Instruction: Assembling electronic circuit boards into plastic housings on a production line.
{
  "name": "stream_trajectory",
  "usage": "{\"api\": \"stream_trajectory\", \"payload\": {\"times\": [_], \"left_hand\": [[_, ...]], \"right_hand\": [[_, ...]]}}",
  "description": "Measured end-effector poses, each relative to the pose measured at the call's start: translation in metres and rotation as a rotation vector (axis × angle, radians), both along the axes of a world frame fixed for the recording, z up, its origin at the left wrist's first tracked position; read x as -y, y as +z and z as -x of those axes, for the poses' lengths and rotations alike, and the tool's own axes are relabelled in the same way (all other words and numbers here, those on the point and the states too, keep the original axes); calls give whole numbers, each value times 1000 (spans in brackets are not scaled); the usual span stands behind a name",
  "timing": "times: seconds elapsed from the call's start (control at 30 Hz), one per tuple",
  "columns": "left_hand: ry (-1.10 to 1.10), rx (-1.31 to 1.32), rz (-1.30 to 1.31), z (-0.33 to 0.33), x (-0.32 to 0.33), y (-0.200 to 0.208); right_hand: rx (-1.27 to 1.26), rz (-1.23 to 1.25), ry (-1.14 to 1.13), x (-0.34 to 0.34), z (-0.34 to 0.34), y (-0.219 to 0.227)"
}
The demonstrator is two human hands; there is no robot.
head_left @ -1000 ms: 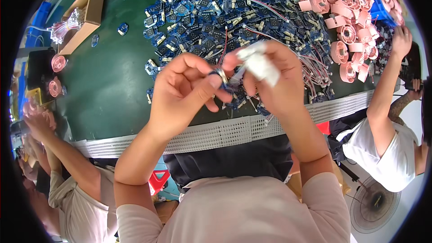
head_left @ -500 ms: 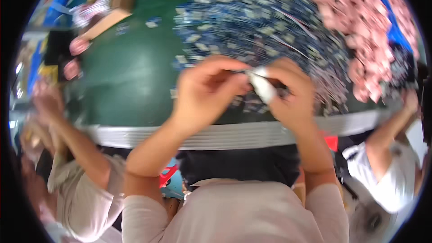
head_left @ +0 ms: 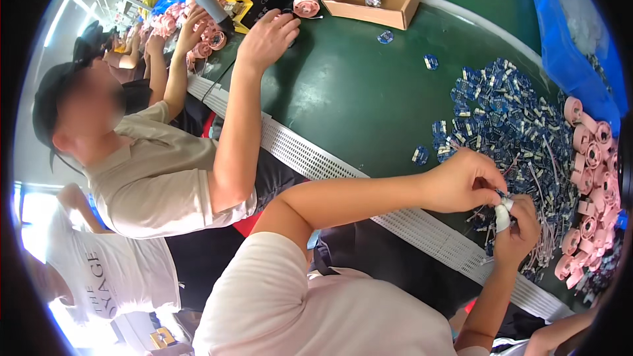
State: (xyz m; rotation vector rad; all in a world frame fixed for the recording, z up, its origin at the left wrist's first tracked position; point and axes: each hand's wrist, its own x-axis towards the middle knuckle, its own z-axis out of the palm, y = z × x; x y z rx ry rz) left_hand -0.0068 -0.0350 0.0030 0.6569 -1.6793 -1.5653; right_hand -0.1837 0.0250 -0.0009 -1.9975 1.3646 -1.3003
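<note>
My left hand (head_left: 461, 181) and my right hand (head_left: 518, 232) meet at the near edge of a heap of small round blue circuit boards (head_left: 504, 109). Pinched between the fingertips of both is a small dark blue piece, apparently one circuit board (head_left: 501, 193), mostly covered by the fingers. A white wrapping (head_left: 503, 217) covers a digit of my right hand. Thin white and reddish wires (head_left: 544, 240) lie bunched just right of my right hand. Single boards (head_left: 420, 155) lie loose left of the heap.
Pink round housings (head_left: 593, 158) pile up at the right beside a blue bin (head_left: 580, 59). A cardboard box (head_left: 389, 10) with bundled wires stands far back. At left a co-worker's hand (head_left: 267, 39) rests near a pink housing (head_left: 306, 6). A perforated white strip (head_left: 316, 151) edges the green table.
The view has swung left and tilted, so the heap and my hands now appear farther right. Both hands stay together at the fingertips. The co-worker at left shows more fully.
</note>
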Motion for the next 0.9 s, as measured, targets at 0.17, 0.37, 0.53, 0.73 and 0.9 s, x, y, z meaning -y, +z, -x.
{"api": "stream_trajectory", "payload": {"times": [0.17, 0.37, 0.53, 0.73, 0.9], "left_hand": [[6, -8, 36, -1, -3, 5], [-55, -188, -46, 10, -5, 3], [128, 92, 326, -5, 4, 6], [1385, -75, 478, -117, 99, 58], [1800, 649, 87, -218, 195, 6]], "right_hand": [[94, -14, 56, 3, 5, -3], [356, -172, 29, -2, 18, -18], [329, -232, -93, 7, 8, -24], [257, -48, -175, 7, 29, -30], [31, 0, -124, 6, 13, -24]]}}
